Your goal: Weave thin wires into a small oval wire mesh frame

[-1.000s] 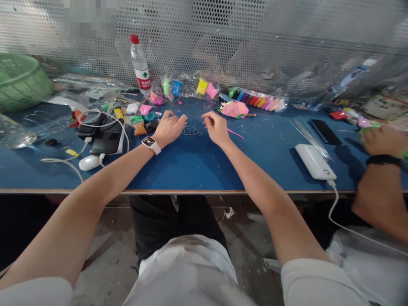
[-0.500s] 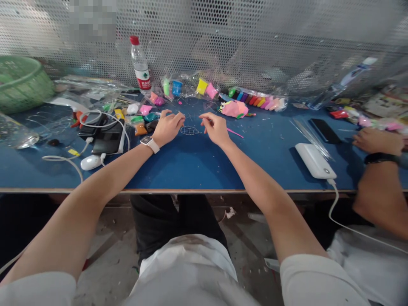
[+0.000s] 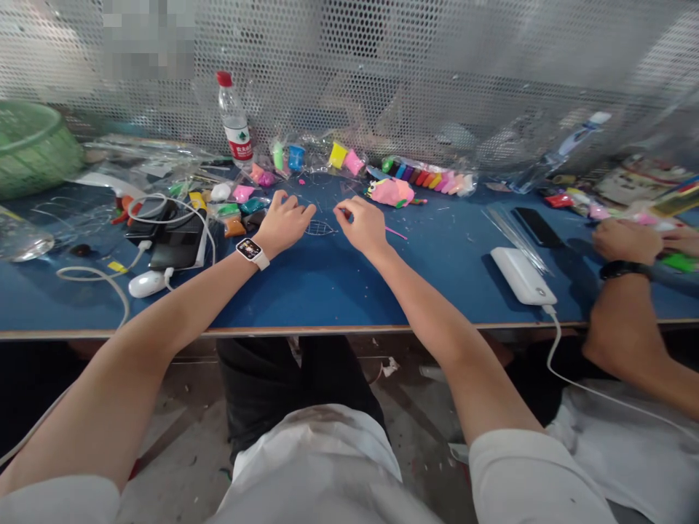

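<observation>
A small wire mesh piece (image 3: 320,228) lies on the blue table (image 3: 328,276) between my two hands. My left hand (image 3: 284,218), with a white watch on its wrist, rests palm down at the mesh's left edge, fingers curled and touching it. My right hand (image 3: 363,224) sits at the mesh's right side, fingers bent in a pinch; something small and pink shows at its fingertips, too small to name. A thin pink stick (image 3: 396,233) lies just right of that hand.
Behind the hands are clay packets (image 3: 338,154), a pink clay figure (image 3: 390,192), a strip of coloured clay (image 3: 431,177) and a water bottle (image 3: 232,120). Phones and cables (image 3: 164,233) lie left, a green basket (image 3: 33,149) far left. A white power bank (image 3: 521,275) and another person's arm (image 3: 622,291) are right.
Both hands have stayed at the wire mesh with only small finger shifts. The camera has tilted a little, and the other person's hand at right has drawn inward.
</observation>
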The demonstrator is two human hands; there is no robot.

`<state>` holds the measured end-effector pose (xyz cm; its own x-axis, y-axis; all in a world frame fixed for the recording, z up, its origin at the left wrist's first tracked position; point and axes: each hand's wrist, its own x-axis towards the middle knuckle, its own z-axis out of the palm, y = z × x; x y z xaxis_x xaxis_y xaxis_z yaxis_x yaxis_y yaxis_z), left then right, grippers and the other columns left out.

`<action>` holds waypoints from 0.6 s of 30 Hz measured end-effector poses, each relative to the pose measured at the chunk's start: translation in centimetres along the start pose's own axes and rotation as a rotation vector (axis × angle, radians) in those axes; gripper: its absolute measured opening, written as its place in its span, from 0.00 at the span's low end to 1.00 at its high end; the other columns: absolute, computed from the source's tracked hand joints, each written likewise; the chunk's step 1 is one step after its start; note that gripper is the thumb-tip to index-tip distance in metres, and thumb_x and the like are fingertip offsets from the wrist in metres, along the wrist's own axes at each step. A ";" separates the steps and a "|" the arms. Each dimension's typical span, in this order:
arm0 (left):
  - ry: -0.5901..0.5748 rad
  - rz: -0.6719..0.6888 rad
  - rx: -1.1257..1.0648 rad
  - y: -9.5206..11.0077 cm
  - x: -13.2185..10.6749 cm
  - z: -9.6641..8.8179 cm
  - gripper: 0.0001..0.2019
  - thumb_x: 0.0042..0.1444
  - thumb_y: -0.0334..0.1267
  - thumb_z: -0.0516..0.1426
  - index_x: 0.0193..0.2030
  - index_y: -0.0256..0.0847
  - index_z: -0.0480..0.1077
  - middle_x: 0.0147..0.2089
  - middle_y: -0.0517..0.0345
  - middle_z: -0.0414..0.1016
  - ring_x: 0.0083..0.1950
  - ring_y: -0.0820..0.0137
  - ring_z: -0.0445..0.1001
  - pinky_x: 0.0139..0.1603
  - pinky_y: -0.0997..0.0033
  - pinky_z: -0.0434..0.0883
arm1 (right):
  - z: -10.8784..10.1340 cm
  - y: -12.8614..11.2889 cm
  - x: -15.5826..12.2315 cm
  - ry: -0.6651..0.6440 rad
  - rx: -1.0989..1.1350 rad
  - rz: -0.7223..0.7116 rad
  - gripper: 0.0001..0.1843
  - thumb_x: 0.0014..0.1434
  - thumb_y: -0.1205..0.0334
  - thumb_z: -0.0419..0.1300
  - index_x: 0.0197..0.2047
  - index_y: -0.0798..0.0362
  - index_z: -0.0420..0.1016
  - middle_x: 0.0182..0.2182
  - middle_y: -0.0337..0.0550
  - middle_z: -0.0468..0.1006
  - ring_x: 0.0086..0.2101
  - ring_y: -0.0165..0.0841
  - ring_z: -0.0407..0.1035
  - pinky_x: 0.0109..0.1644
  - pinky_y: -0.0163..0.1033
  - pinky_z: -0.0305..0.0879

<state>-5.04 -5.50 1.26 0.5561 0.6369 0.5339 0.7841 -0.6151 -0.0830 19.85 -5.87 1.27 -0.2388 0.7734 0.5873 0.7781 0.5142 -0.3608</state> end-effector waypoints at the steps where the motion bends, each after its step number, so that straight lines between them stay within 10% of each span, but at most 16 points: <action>1: -0.007 -0.014 0.001 0.1 0.0 -0.1 0.19 0.76 0.29 0.48 0.51 0.40 0.82 0.40 0.38 0.86 0.55 0.42 0.83 0.66 0.31 0.71 | 0.0 -0.2 -0.1 0.006 -0.013 0.005 0.14 0.81 0.56 0.60 0.50 0.50 0.87 0.43 0.48 0.86 0.41 0.42 0.78 0.49 0.46 0.70; 18: -0.143 -0.210 0.006 0.0 -0.3 0.1 0.19 0.83 0.41 0.47 0.60 0.40 0.78 0.48 0.38 0.89 0.41 0.53 0.88 0.38 0.61 0.71 | 0.6 -0.8 -0.2 -0.063 0.238 -0.063 0.22 0.85 0.47 0.56 0.53 0.49 0.89 0.43 0.47 0.89 0.41 0.42 0.81 0.55 0.49 0.76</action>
<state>-5.18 -5.64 1.05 0.4136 0.8101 0.4155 0.8882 -0.4594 0.0117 18.92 -6.23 1.02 -0.3237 0.7550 0.5703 0.6035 0.6290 -0.4901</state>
